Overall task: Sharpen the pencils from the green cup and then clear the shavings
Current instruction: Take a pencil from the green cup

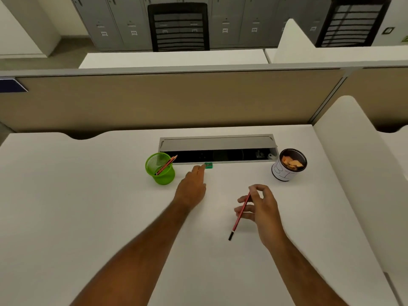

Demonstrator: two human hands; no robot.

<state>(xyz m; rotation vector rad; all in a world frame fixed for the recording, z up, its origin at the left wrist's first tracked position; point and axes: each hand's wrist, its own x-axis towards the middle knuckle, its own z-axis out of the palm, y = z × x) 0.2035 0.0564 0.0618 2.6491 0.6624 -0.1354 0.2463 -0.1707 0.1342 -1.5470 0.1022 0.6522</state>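
A green mesh cup (160,168) stands on the white desk (88,206) with two red pencils (166,164) leaning inside it. A small green sharpener (208,165) lies just right of the cup, by the cable tray's edge. My left hand (193,186) stretches out flat, its fingertips touching the sharpener's left side. My right hand (261,206) holds a red-and-black pencil (240,215) between thumb and fingers, its dark end pointing down towards me above the desk.
A dark mesh cup with a white label (287,165) holds orange shavings at the right. An open grey cable tray (217,149) runs along the back of the desk. A beige partition (176,100) rises behind it, and a white divider (353,151) stands on the right.
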